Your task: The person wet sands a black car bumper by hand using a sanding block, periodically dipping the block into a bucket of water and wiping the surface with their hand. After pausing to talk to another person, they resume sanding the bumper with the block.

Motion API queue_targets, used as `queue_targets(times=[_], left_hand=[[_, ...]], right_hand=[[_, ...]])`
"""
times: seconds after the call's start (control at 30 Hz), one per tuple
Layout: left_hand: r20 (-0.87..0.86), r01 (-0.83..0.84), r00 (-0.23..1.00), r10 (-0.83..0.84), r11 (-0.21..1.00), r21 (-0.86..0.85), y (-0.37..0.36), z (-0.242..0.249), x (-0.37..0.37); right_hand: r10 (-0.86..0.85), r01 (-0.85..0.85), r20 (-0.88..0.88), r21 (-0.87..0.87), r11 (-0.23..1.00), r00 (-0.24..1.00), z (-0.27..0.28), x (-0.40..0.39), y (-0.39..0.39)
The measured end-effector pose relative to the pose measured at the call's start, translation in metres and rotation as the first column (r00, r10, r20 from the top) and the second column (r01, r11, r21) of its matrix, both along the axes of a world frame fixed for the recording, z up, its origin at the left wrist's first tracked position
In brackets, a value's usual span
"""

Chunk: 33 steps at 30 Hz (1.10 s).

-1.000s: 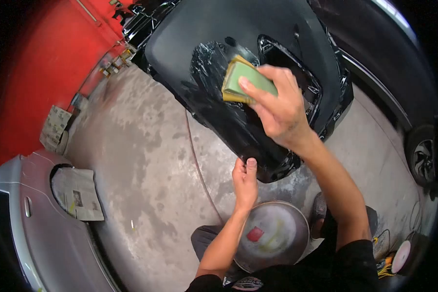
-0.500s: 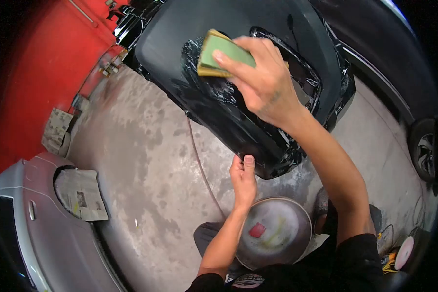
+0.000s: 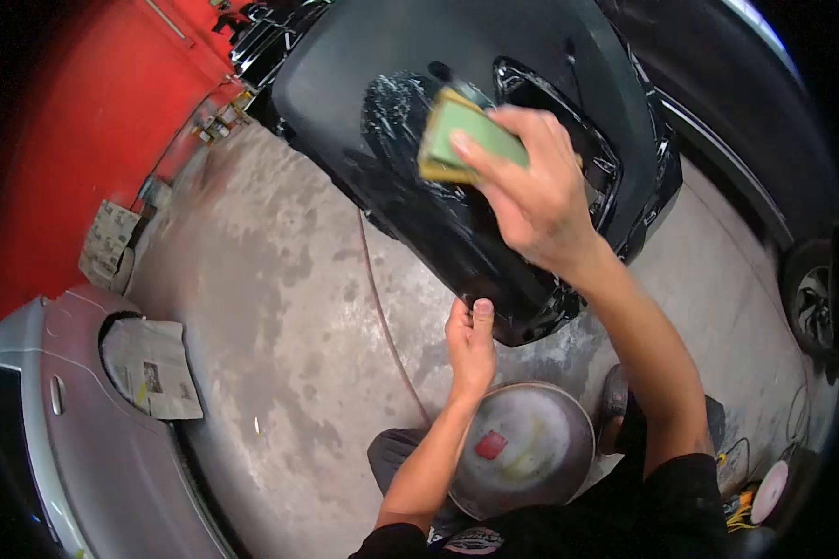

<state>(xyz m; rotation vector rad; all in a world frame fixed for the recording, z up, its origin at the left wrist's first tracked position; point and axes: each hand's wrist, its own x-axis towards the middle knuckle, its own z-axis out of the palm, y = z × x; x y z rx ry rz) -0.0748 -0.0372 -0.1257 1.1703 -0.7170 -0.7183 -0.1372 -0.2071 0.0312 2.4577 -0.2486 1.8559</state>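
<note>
"Block point(image 3: 483, 133) in which hand?"

"The right hand point(image 3: 539, 196). It is closed round the green block, thumb on the near side, and a yellow sheet point(image 3: 438, 172) shows past the edges"

"Where does that put it?"

"Over the black car panel point(image 3: 331, 88), at a patch of whitish streaks point(image 3: 391, 98). I cannot tell whether the underside is touching"

"And the left hand point(image 3: 471, 354)?"

"Narrow, gripping the panel's near end: thumb up at the edge, fingertips partly hidden"

"Any edges close to the block?"

"An opening point(image 3: 517, 86) in the panel, just to the right, its rim partly behind the right hand. On the other side, smooth surface runs out to the panel's left edge"

"Room beyond that?"

"Broad on the left: concrete floor point(image 3: 252, 270) reaches to the silver car point(image 3: 93, 391), with a thin hose point(image 3: 379, 307) lying across it. Tighter on the right, a strip of floor before the dark car point(image 3: 718, 102). Nearest the body, a round basin point(image 3: 569, 466) stands close beside the left forearm, a red piece point(image 3: 490, 444) inside"
</note>
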Motion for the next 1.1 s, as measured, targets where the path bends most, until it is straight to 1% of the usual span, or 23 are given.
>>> queue_targets(times=[0.03,0.1,0.17,0.2,0.23,0.3,0.37,0.43,0.47,0.53,0.57,0.63,0.67,0.8,0.83,0.9,0.93,1.03,1.1], left_hand=[[0.004,-0.009,1.0,0.009,1.0,-0.019,-0.003,-0.002,-0.002],[-0.002,0.023,1.0,-0.023,1.0,0.008,0.001,-0.006,0.002],[-0.005,0.045,0.999,-0.045,0.999,0.015,0.004,-0.002,0.006],[-0.003,0.036,0.999,-0.036,0.999,0.023,0.004,0.0,0.004],[-0.004,0.02,1.0,-0.02,0.999,0.027,0.003,0.001,0.004],[-0.024,-0.001,1.0,0.001,1.0,0.0,0.001,-0.002,0.004],[-0.039,0.005,0.999,-0.006,1.0,-0.014,0.0,-0.007,0.002],[0.003,0.06,0.998,-0.06,0.997,0.051,0.005,-0.005,0.009],[0.004,0.058,0.998,-0.059,0.997,0.048,0.005,-0.004,0.008],[0.009,0.006,1.0,-0.006,1.0,0.025,0.002,-0.002,0.006],[0.005,-0.003,1.0,0.002,1.0,0.023,0.003,-0.002,0.005],[-0.006,-0.005,1.0,0.005,1.0,0.001,-0.001,-0.001,0.0],[-0.006,0.003,1.0,-0.002,1.0,0.01,0.0,-0.002,-0.001],[-0.013,0.024,1.0,-0.024,1.0,0.014,0.005,-0.001,0.007],[-0.003,0.022,1.0,-0.022,1.0,0.022,0.004,-0.001,0.008],[-0.007,-0.011,1.0,0.011,1.0,0.01,0.001,-0.005,0.004],[-0.006,-0.026,1.0,0.026,1.0,0.005,-0.002,-0.007,0.002],[-0.007,0.022,1.0,-0.022,0.999,0.032,0.001,-0.007,0.006],[-0.009,0.019,1.0,-0.018,1.0,0.022,0.003,-0.004,0.007]], right_hand=[[-0.016,0.017,0.01,-0.061,0.998,1.0,0.008,0.004,-0.011],[-0.034,0.033,-0.001,-0.034,0.999,0.999,0.01,0.008,-0.012],[0.001,-0.001,0.011,0.013,1.0,1.0,0.003,0.001,0.003],[0.031,-0.031,-0.002,0.066,0.997,1.0,-0.002,-0.007,0.01],[0.039,-0.039,-0.005,0.052,0.998,0.999,-0.001,-0.007,0.006],[0.009,-0.008,0.004,-0.028,1.0,1.0,-0.002,-0.006,-0.003],[-0.022,0.023,0.006,-0.042,0.999,1.0,0.012,0.008,-0.015],[0.001,-0.002,0.014,0.014,1.0,1.0,0.01,0.006,-0.006],[0.003,-0.003,0.015,0.011,1.0,1.0,0.004,-0.001,0.0],[0.028,-0.025,-0.036,0.068,0.997,0.999,-0.007,-0.016,0.008],[0.036,-0.033,-0.041,0.065,0.997,0.999,-0.005,-0.012,0.004],[0.01,-0.013,-0.037,-0.076,0.997,0.999,0.009,-0.006,-0.017],[0.009,-0.012,-0.024,-0.097,0.995,1.0,0.017,0.001,-0.023],[0.047,-0.047,-0.049,-0.008,0.999,0.998,0.006,-0.014,-0.009],[0.056,-0.057,-0.052,-0.022,0.998,0.997,0.008,-0.012,-0.011],[0.011,-0.013,-0.029,-0.069,0.998,1.0,0.007,-0.011,-0.014],[0.041,-0.043,-0.023,-0.088,0.995,0.999,0.014,-0.002,-0.021],[0.058,-0.059,-0.015,-0.083,0.995,0.998,0.025,0.012,-0.022],[0.046,-0.046,-0.014,-0.049,0.998,0.999,0.003,-0.005,-0.015]])
